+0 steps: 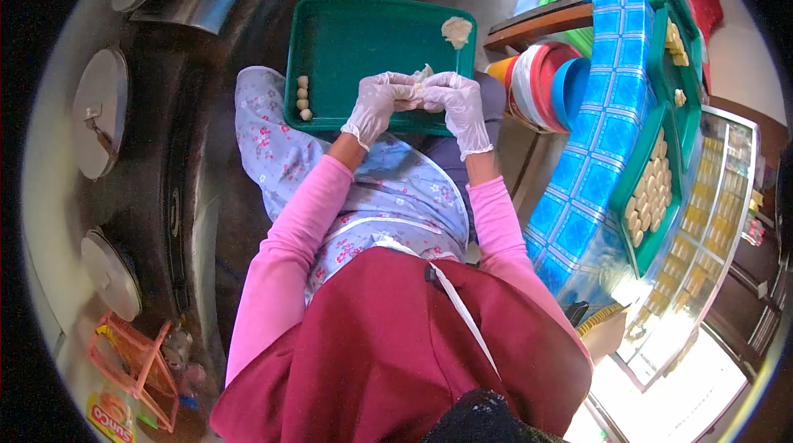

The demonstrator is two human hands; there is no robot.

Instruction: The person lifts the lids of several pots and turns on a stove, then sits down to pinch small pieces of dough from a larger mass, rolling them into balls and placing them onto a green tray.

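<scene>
A green tray [363, 30] rests across my lap. Over its near edge, my left hand [382, 102] and my right hand [454, 102], both in thin white gloves, meet with fingers closed. Between their fingertips is a small piece of pale dough [424, 73], mostly hidden by the gloves. Several small dough balls [303, 98] line up along the tray's left side. A larger lump of dough [456, 31] lies in the far right corner of the tray.
On my right stands a table with a blue checked cloth [591, 141]. It bears green trays, one with several round dough pieces [650, 195]. Stacked buckets [545, 83] stand beside it. An orange plastic rack [136, 369] and round lids [102, 116] are on the left.
</scene>
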